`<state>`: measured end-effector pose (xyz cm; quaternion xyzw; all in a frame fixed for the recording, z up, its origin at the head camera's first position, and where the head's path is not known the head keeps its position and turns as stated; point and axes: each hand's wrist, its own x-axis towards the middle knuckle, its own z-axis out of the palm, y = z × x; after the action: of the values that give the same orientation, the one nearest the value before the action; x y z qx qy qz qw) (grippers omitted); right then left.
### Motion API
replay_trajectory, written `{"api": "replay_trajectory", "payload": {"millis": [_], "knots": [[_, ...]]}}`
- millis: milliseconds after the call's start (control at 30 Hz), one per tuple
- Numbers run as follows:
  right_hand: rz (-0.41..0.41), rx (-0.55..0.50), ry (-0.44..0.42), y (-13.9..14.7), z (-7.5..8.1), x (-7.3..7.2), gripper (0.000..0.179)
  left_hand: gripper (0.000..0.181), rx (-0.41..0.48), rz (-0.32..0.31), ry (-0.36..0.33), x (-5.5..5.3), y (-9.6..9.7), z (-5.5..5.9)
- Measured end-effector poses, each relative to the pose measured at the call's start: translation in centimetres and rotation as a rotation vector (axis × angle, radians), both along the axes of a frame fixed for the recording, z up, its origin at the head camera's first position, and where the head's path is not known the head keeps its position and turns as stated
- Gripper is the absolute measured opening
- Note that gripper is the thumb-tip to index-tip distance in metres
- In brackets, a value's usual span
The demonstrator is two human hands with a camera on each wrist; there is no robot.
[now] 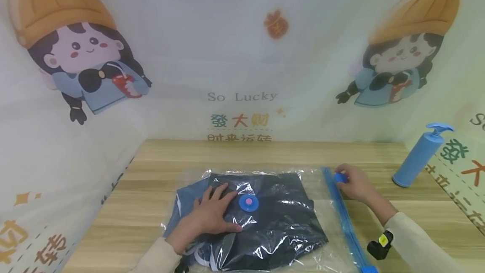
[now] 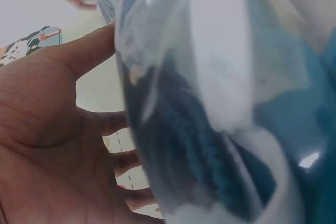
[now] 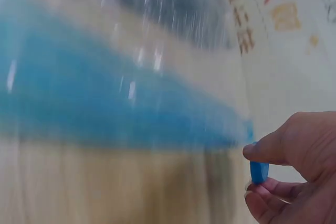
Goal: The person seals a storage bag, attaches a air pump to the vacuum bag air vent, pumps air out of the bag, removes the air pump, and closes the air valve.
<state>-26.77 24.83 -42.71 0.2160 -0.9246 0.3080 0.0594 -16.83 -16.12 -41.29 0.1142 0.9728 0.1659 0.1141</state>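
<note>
A clear vacuum storage bag [image 1: 310,205] lies on the table with dark and blue folded clothes [image 1: 276,218] inside. On its top is a round blue valve [image 1: 249,202] with a pink centre. My left hand [image 1: 210,214] rests on the bag just left of the valve, fingers spread. The left wrist view shows its palm [image 2: 47,124] against the bag's side. At the bag's right edge runs a blue zip strip [image 1: 341,205]. Just beyond its far end, my right hand [image 1: 354,183] pinches a small round blue cap [image 1: 341,177] between thumb and fingers, also seen edge-on in the right wrist view.
A blue hand pump [image 1: 418,157] stands upright at the table's right side, its handle on top. A blue zip slider [image 1: 369,269] sits at the strip's near end. Printed cloth [image 1: 242,62] hangs behind and beside the wooden table [image 1: 129,205].
</note>
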Motion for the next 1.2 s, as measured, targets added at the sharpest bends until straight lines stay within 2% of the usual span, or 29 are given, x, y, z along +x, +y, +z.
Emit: {"api": "replay_trajectory", "payload": {"millis": [167,400,600,767,867,1000,1067,1200], "knots": [[-0.035,0.069,-0.017,2.5,-1.1,0.1,0.026,0.097,0.018,0.022,0.006,-0.1,-0.1,0.3],[-0.020,0.086,-0.039,3.3,-1.5,0.2,0.026,0.091,0.030,0.010,0.056,-0.8,-0.4,0.5],[0.011,0.082,-0.052,3.7,-1.7,0.1,0.026,0.088,0.051,-0.003,0.007,-1.4,-0.6,0.1],[0.019,0.062,-0.060,4.1,-1.6,0.2,0.031,0.087,0.040,-0.018,0.009,-1.6,-0.5,0.1],[-0.018,0.046,-0.108,4.7,-1.4,0.5,0.036,0.088,0.034,-0.025,0.019,-1.6,-0.3,0.1],[-0.118,0.040,-0.199,6.1,-0.7,1.2,0.033,0.089,0.030,-0.028,0.034,-1.6,-0.1,-0.1],[-0.165,0.056,-0.229,7.1,-0.3,1.5,0.032,0.089,0.028,-0.027,0.043,-1.5,-0.1,-0.1],[-0.209,0.101,-0.272,9.2,0.5,2.0,0.033,0.091,0.022,-0.021,0.058,-1.4,-0.1,-0.2]]}}
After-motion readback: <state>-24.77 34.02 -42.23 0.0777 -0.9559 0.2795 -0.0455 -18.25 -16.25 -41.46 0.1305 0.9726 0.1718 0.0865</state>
